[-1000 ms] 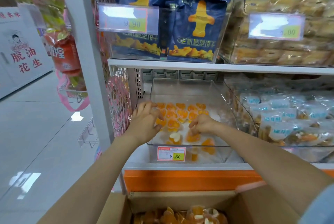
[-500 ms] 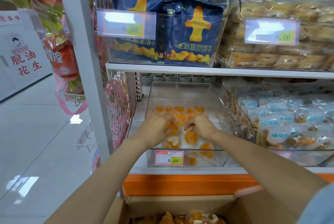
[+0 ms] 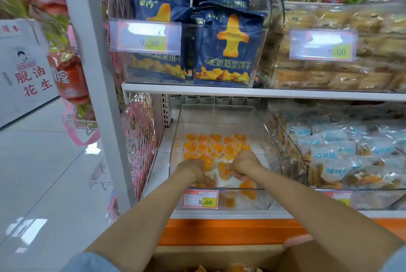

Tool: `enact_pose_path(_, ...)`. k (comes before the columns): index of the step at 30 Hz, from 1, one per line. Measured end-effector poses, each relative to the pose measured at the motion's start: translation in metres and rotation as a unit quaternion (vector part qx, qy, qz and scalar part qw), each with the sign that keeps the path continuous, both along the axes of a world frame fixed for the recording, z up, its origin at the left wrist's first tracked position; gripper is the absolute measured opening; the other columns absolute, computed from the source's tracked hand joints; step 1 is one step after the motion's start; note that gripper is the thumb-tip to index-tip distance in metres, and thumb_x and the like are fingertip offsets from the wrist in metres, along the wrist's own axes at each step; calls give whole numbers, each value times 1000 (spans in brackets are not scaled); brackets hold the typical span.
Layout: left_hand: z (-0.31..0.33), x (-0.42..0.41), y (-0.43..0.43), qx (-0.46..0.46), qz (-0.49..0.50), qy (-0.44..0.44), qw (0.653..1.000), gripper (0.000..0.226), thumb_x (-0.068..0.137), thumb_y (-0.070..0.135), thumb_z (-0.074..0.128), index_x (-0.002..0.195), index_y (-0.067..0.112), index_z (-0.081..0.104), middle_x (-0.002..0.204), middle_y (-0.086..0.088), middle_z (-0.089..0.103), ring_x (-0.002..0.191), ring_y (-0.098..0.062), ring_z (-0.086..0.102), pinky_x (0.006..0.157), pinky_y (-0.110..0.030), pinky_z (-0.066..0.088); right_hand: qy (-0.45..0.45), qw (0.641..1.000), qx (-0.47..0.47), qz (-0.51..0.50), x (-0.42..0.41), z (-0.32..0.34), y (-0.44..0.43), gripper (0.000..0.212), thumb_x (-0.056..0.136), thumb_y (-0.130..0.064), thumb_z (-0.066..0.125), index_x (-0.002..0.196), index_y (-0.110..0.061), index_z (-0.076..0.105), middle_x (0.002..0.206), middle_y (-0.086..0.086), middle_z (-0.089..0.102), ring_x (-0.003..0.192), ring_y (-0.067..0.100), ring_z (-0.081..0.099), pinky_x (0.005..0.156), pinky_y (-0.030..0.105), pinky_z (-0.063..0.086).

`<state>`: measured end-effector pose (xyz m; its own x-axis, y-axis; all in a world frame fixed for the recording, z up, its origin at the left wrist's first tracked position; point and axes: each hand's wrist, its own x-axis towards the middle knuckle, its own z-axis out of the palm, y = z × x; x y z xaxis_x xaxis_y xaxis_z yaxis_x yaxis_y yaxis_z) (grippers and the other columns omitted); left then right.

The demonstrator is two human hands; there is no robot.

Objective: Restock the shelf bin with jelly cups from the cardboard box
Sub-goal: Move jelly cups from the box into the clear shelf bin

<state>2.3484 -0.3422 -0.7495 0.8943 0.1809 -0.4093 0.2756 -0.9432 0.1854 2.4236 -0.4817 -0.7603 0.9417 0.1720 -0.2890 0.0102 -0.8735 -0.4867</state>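
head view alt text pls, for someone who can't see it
A person's left hand and right hand reach into a clear shelf bin, fingers curled down among orange jelly cups that cover only part of its floor. An open cardboard box sits below at the frame's bottom edge. The bin's price tag reads 8.60.

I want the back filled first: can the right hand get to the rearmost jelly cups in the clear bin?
Probably yes. The right hand is inside the open-topped clear bin, just short of the rearmost jelly cups; only other cups lie between, and the shelf above leaves a gap.
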Motion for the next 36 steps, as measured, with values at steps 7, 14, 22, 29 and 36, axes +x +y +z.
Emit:
enact_pose_path(7,3,-6,4,-13,-10,-48,999,48,84,43,61,118,11,54,122,-7,57,111,-24,54,79,-29,43,148,968,182,-85,5,-3,-2,27,81,-8,73,69,3,52,37,9,56,29,13,53,35,22,48)
enact_pose_path(14,5,-17,13,-120,-1,-128,985,46,81,27,69,120,10,52,117,-9,57,100,-22,54,74,-24,39,168,910,331,-183,12,-7,-8,18,82,9,65,69,2,54,34,8,54,27,12,52,31,18,44)
enact_pose_path(22,0,-24,9,-215,30,-167,962,36,77,20,73,107,11,55,103,-6,57,95,-20,56,82,-32,46,195,866,403,-224,13,-8,6,23,87,13,54,70,-2,48,45,5,58,31,11,49,33,17,39)
enact_pose_path(29,0,-24,8,-231,50,-179,955,31,79,19,71,104,13,55,102,-5,56,92,-19,53,80,-29,44,174,867,391,-258,13,-10,15,26,84,9,63,63,-2,51,29,1,48,40,12,45,32,17,39)
enact_pose_path(36,1,-22,9,-381,137,-190,895,22,84,13,65,100,12,50,97,-9,59,87,-23,61,75,-32,51,175,874,375,-256,14,-11,15,14,86,4,62,74,-2,55,57,10,50,50,17,42,30,16,37)
